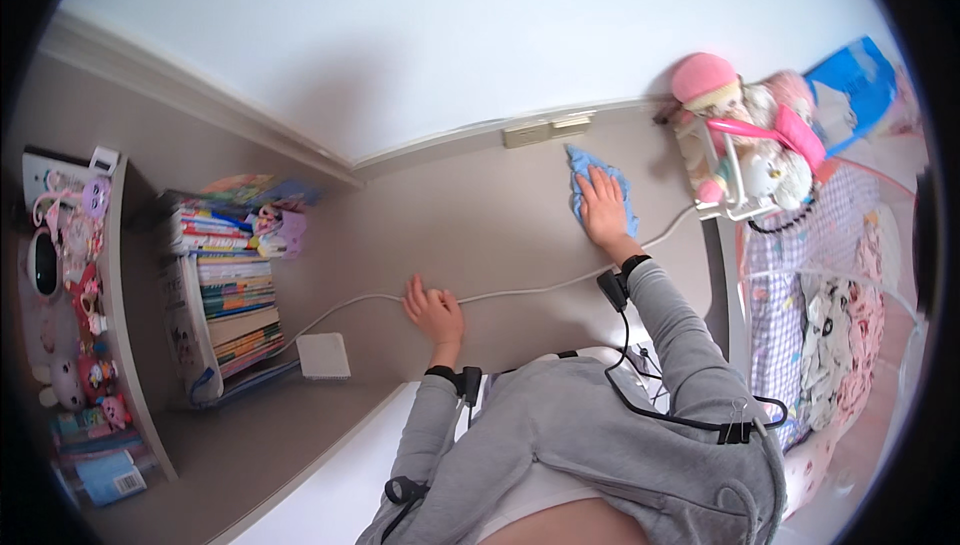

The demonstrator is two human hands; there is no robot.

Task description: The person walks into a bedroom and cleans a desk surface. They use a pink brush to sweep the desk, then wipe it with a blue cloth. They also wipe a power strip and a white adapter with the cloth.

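Note:
My right hand (604, 210) holds a crumpled blue cloth (629, 207) down against the grey-brown desk top (500, 215), near the wall. The cloth pokes out past the fingertips and along both sides of the hand. Further left and nearer to me, my left hand (435, 315) lies on the desk with its fingers spread and nothing in them. A white cable (530, 291) runs across the desk, passing by the left fingers and the right wrist.
A row of books (240, 295) stands in the left shelf, beside a white square box (323, 356). Small toys (85, 295) fill the outer shelf. A socket strip (547, 132) sits at the desk's back. Plush toys (760, 135) crowd a white rack at right, near a bed (775, 315).

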